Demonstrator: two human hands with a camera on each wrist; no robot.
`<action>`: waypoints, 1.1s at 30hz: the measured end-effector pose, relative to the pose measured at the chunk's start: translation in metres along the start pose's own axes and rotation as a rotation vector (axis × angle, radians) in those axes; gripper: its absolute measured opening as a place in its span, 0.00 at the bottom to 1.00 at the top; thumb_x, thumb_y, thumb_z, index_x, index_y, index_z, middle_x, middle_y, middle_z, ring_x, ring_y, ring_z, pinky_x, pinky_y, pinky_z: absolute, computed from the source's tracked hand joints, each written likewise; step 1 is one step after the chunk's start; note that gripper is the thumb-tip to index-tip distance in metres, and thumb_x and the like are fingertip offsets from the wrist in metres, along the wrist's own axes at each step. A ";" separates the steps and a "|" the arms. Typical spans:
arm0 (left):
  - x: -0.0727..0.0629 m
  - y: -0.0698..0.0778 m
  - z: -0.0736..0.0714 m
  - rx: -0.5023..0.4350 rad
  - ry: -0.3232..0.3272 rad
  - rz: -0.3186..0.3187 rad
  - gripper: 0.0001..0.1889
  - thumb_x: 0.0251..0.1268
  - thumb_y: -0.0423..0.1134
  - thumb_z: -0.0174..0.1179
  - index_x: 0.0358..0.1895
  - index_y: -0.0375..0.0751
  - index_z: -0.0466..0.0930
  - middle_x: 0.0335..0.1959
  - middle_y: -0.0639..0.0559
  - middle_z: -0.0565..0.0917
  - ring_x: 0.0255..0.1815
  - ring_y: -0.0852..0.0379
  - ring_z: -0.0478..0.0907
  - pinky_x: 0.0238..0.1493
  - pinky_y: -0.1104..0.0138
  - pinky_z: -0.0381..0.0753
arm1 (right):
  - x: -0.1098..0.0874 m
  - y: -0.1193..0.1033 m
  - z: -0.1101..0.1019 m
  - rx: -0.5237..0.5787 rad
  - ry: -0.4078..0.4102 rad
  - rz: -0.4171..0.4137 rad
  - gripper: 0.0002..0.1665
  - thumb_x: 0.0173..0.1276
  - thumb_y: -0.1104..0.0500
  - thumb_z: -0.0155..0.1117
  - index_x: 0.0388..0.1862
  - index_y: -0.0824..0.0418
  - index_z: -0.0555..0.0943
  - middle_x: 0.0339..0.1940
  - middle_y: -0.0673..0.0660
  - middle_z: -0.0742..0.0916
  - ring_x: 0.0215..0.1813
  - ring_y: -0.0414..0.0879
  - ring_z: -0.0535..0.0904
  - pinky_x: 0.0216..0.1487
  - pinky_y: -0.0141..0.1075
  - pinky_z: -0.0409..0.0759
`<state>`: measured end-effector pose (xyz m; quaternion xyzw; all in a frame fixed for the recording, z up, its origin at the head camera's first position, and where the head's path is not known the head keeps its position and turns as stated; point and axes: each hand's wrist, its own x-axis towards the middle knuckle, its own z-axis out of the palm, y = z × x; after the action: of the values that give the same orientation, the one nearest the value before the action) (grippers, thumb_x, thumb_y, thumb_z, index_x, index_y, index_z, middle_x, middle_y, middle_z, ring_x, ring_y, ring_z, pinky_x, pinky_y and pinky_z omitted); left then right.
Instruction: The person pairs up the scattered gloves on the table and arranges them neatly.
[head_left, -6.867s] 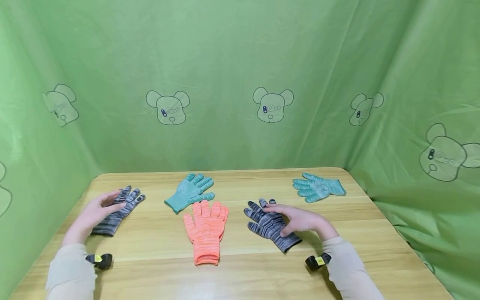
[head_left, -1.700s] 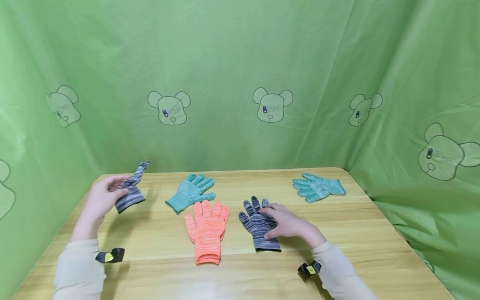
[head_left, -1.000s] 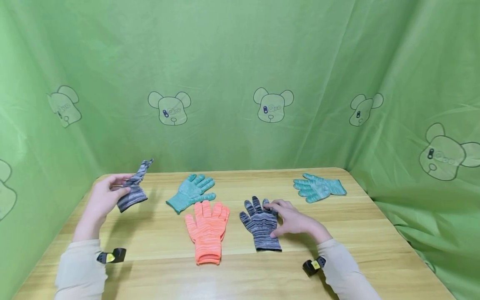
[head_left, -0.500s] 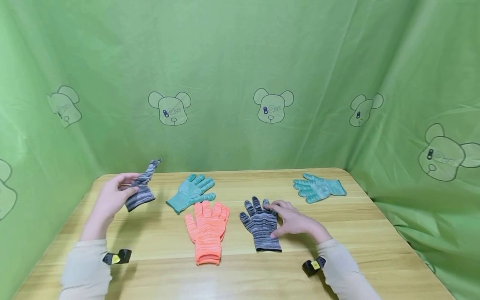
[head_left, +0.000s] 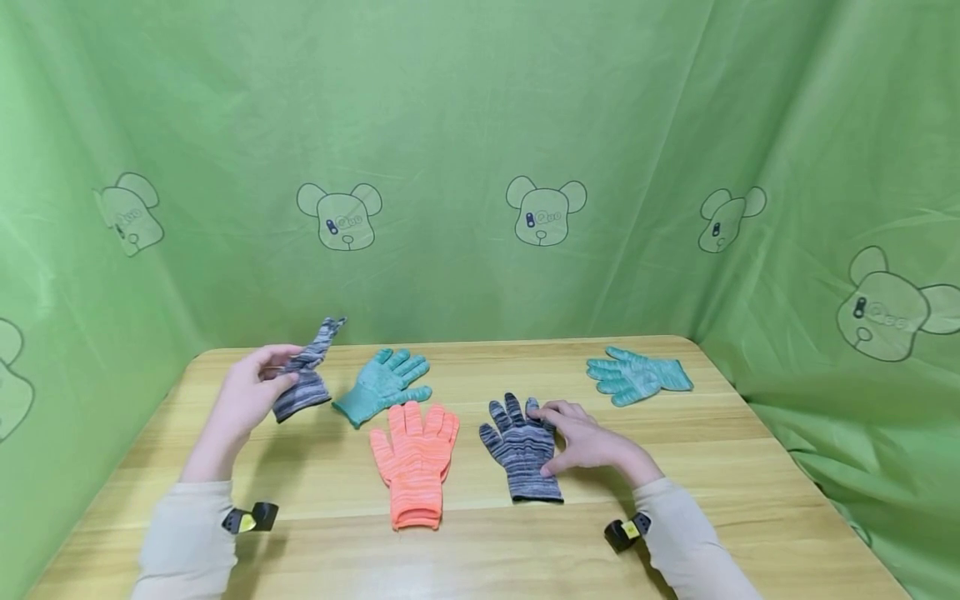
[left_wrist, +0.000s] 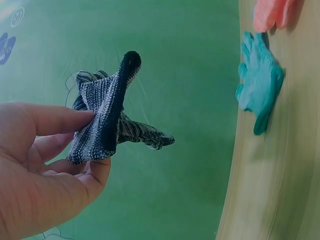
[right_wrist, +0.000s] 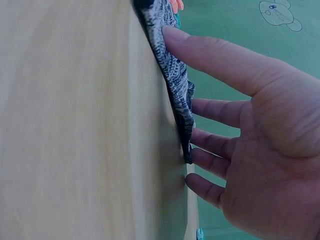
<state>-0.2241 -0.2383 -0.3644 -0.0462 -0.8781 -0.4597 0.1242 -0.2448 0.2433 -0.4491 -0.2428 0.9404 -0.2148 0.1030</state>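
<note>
My left hand (head_left: pixel 258 385) pinches a grey-and-black striped knit glove (head_left: pixel 303 390) and holds it above the table. In the left wrist view the thumb and fingertips grip this glove (left_wrist: pixel 95 125), its fingers sticking out limply. A matching striped glove (head_left: pixel 522 457) lies flat on the table, fingers pointing away from me. My right hand (head_left: pixel 588 437) rests at that glove's right side, the thumb touching its lower part; in the right wrist view the thumb (right_wrist: pixel 215 55) lies against the knit and the fairly straight fingers stay along its edge.
An orange glove (head_left: pixel 415 475), which looks doubled, lies mid-table between the hands. A teal glove (head_left: pixel 382 383) lies just behind it, another teal glove (head_left: pixel 637 377) at the back right. Green cloth (head_left: pixel 442 283) surrounds the wooden table (head_left: pixel 480 550) at back and sides.
The left hand has lifted its striped glove off the table and carried it rightward towards the left teal glove. Earlier, the right striped glove was turned straighter; recently the right hand stays nearly still.
</note>
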 end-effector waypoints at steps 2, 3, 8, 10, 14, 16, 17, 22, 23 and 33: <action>0.000 0.002 0.003 -0.003 -0.004 0.009 0.20 0.65 0.29 0.59 0.61 0.34 0.75 0.53 0.33 0.81 0.44 0.59 0.75 0.40 0.80 0.73 | 0.000 0.000 0.000 -0.001 -0.004 0.004 0.57 0.46 0.42 0.78 0.73 0.58 0.64 0.71 0.66 0.67 0.70 0.64 0.60 0.68 0.66 0.60; 0.000 0.003 0.005 -0.005 -0.006 0.014 0.20 0.65 0.29 0.59 0.61 0.34 0.76 0.52 0.33 0.81 0.44 0.57 0.76 0.41 0.80 0.73 | 0.001 0.000 0.000 -0.003 -0.004 0.004 0.57 0.46 0.42 0.78 0.73 0.58 0.64 0.71 0.66 0.67 0.70 0.64 0.60 0.68 0.66 0.60; 0.000 0.005 0.013 0.003 -0.012 0.024 0.20 0.64 0.27 0.58 0.60 0.35 0.76 0.51 0.34 0.81 0.46 0.52 0.76 0.41 0.79 0.74 | 0.001 0.001 0.001 -0.012 -0.006 0.001 0.57 0.46 0.42 0.79 0.73 0.57 0.64 0.71 0.66 0.67 0.70 0.64 0.60 0.67 0.66 0.61; 0.000 0.006 0.017 0.000 -0.016 0.026 0.20 0.64 0.27 0.58 0.60 0.35 0.76 0.51 0.34 0.82 0.47 0.49 0.77 0.42 0.78 0.74 | 0.001 0.001 0.001 -0.009 -0.008 0.001 0.57 0.46 0.42 0.78 0.73 0.57 0.64 0.71 0.66 0.67 0.70 0.64 0.60 0.67 0.67 0.60; 0.000 0.007 0.025 -0.009 -0.027 0.033 0.20 0.64 0.27 0.57 0.60 0.36 0.76 0.52 0.35 0.82 0.49 0.47 0.77 0.44 0.77 0.74 | 0.001 0.001 0.001 0.003 -0.010 0.002 0.58 0.46 0.42 0.78 0.74 0.57 0.63 0.72 0.67 0.66 0.70 0.65 0.60 0.66 0.68 0.60; 0.000 0.008 0.028 -0.020 -0.031 0.041 0.20 0.63 0.27 0.57 0.60 0.36 0.77 0.51 0.36 0.82 0.49 0.46 0.78 0.44 0.76 0.74 | 0.000 0.001 0.001 0.007 -0.010 0.001 0.58 0.46 0.42 0.78 0.74 0.58 0.63 0.72 0.67 0.66 0.71 0.65 0.60 0.67 0.68 0.60; -0.001 0.009 0.030 -0.023 -0.033 0.042 0.20 0.63 0.27 0.57 0.59 0.36 0.77 0.51 0.36 0.82 0.48 0.46 0.78 0.44 0.76 0.75 | 0.000 0.001 0.001 0.007 -0.010 0.002 0.58 0.47 0.42 0.78 0.74 0.58 0.63 0.72 0.67 0.66 0.71 0.65 0.59 0.67 0.68 0.60; -0.003 0.016 0.038 -0.040 -0.033 0.048 0.20 0.62 0.26 0.58 0.58 0.35 0.77 0.50 0.35 0.83 0.48 0.45 0.79 0.45 0.74 0.75 | 0.000 0.002 0.001 -0.001 -0.011 -0.003 0.58 0.47 0.42 0.78 0.74 0.58 0.63 0.72 0.67 0.66 0.70 0.65 0.60 0.67 0.68 0.60; -0.004 0.018 0.039 -0.043 -0.034 0.047 0.20 0.62 0.26 0.58 0.58 0.36 0.77 0.51 0.35 0.83 0.49 0.45 0.79 0.45 0.74 0.75 | 0.000 0.002 0.001 -0.002 -0.012 -0.003 0.58 0.47 0.42 0.78 0.74 0.58 0.63 0.72 0.67 0.66 0.70 0.65 0.60 0.67 0.68 0.60; -0.008 0.026 0.054 -0.072 -0.053 0.063 0.20 0.62 0.26 0.58 0.58 0.36 0.77 0.53 0.35 0.82 0.51 0.41 0.80 0.54 0.58 0.78 | 0.001 0.002 0.001 -0.016 -0.010 -0.006 0.58 0.47 0.41 0.78 0.74 0.58 0.63 0.71 0.68 0.67 0.70 0.65 0.61 0.67 0.67 0.60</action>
<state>-0.2205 -0.1790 -0.3753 -0.0903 -0.8622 -0.4853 0.1136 -0.2460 0.2435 -0.4511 -0.2474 0.9408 -0.2064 0.1052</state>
